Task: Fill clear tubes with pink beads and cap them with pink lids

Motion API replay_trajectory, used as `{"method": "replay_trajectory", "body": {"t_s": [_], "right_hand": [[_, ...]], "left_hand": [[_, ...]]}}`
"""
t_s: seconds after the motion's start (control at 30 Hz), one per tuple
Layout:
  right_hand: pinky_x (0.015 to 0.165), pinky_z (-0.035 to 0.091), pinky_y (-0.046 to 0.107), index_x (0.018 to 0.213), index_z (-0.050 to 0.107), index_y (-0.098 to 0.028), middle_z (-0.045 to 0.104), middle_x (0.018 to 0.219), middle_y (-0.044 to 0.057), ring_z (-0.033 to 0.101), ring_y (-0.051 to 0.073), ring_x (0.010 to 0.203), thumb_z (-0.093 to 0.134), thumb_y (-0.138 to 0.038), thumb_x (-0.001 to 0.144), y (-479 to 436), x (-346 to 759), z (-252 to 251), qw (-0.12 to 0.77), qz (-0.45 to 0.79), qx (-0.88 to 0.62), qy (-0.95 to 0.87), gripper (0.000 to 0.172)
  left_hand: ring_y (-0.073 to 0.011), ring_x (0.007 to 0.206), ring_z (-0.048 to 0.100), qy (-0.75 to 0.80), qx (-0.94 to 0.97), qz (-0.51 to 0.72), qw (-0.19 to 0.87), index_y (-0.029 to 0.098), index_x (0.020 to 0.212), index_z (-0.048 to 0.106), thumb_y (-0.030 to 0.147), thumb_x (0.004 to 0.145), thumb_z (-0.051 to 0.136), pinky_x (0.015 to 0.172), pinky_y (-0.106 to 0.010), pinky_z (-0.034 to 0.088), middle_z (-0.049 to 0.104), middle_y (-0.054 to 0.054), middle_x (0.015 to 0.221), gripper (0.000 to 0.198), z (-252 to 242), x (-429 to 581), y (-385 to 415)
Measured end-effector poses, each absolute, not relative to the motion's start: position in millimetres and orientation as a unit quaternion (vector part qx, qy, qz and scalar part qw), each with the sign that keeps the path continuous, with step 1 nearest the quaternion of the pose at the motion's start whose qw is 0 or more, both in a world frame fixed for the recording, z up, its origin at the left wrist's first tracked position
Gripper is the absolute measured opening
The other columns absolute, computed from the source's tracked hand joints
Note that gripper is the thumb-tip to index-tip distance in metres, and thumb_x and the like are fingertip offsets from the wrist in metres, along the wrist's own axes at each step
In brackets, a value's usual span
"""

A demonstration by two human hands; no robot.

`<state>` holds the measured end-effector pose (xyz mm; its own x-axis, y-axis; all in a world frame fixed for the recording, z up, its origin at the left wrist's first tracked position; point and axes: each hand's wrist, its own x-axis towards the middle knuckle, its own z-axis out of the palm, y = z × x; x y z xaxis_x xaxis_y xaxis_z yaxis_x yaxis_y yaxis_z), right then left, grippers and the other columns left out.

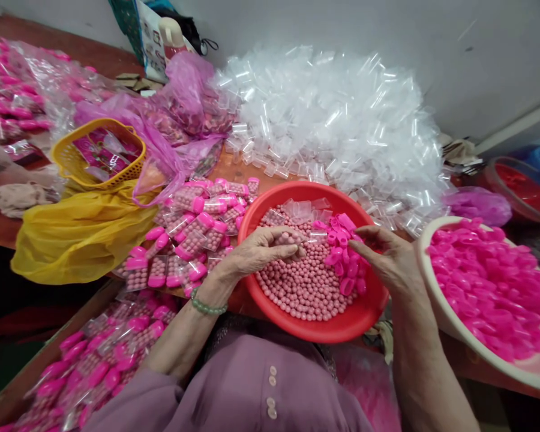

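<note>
Over the red basin (324, 333) of pink beads (306, 288), the left hand (256, 252) pinches a light, crushable clear tube (297, 237), best gripped by its sides, while the right hand (382, 258) nips a small, slick pink cap (351, 245).

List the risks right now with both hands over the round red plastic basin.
The round red plastic basin seems to overhang the table edge; a nudge might tip it, spilling the small pink balls. The small clear plastic tube pinched in the left hand may slip among them. The right hand might scatter the pink plastic caps.
</note>
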<state>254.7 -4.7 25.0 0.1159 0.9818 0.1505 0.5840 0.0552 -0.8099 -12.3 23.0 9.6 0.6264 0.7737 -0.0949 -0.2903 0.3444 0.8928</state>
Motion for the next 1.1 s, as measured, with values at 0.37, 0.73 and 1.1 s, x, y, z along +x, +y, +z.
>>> {"method": "replay_trajectory", "body": {"t_s": [0.37,0.73,1.1], "right_hand": [[0.081,0.055,0.032,0.106,0.067,-0.022,0.07,0.092,0.003,0.066,0.017,0.086,0.066,-0.034,0.086,5,179,54,0.429,0.43,-0.506,-0.612,0.023],[0.063,0.049,0.026,0.092,0.069,-0.018,0.065,0.073,0.001,0.059,0.013,0.067,0.068,-0.038,0.084,18,172,57,0.339,0.513,-0.46,-0.64,0.022],[0.066,0.044,0.026,0.081,0.063,-0.017,0.058,0.076,0.001,0.053,0.013,0.071,0.065,-0.046,0.085,27,180,50,0.269,0.461,-0.422,-0.733,0.029]], "left_hand": [[-0.0121,0.078,0.061,0.222,0.493,0.315,0.78,0.012,0.098,0.063,0.038,0.083,0.068,0.077,-0.026,0.048,0.065,-0.004,0.085,0.031,5,-14,26],[-0.0114,0.072,0.059,0.206,0.485,0.277,0.803,0.012,0.096,0.062,0.041,0.08,0.071,0.069,-0.025,0.048,0.061,-0.003,0.078,0.035,6,-17,29],[-0.0112,0.072,0.061,0.18,0.471,0.251,0.826,0.012,0.096,0.061,0.04,0.08,0.071,0.069,-0.025,0.05,0.061,-0.004,0.081,0.034,-2,-18,32]]}}
